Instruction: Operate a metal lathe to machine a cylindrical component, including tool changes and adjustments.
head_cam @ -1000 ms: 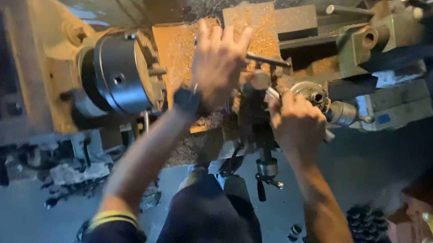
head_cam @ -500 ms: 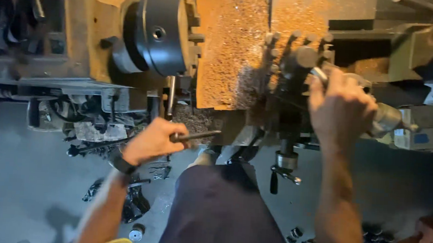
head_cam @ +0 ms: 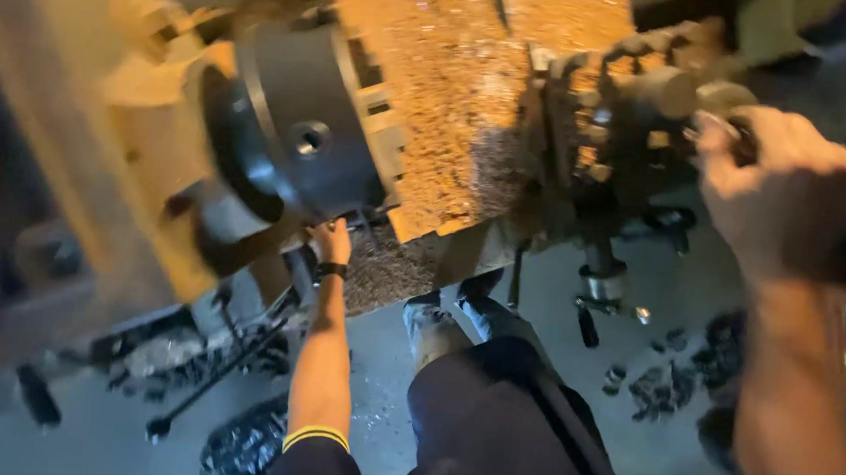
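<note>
Workshop floor, grey, swarf heaps near lathe. Left hand reaches under the chuck; grip blurred, cannot tell if it holds anything. Right hand closed round a handle at the carriage.

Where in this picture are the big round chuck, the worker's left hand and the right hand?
chuck [head_cam: 307, 133]: head view, on its dark round side, near the key hole.
left hand [head_cam: 330, 242]: head view, on the back of the hand, below the chuck.
right hand [head_cam: 778, 191]: head view, on the back of the hand, by the carriage.
</note>
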